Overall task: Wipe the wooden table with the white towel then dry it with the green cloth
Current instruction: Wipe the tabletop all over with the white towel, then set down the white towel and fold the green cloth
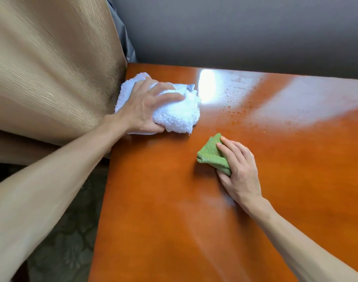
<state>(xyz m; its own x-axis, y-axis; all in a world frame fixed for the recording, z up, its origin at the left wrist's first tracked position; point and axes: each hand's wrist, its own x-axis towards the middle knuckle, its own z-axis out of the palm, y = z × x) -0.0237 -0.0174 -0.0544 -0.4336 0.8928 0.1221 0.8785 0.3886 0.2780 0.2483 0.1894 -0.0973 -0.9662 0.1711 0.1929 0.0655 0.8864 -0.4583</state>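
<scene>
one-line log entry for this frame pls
phase: wiping | left hand: pressing white towel on table far-left corner | right hand: on green cloth, mid-table | surface: wet patches far side

My left hand covers much of the white towel; my right hand hides part of the green cloth. The surface runs off the right and bottom edges.

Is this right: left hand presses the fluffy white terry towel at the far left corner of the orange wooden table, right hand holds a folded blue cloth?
Not quite. In the head view the folded cloth under the right hand is green, not blue. The rest holds: the left hand presses the fluffy white terry towel at the far left corner of the orange wooden table.
</scene>
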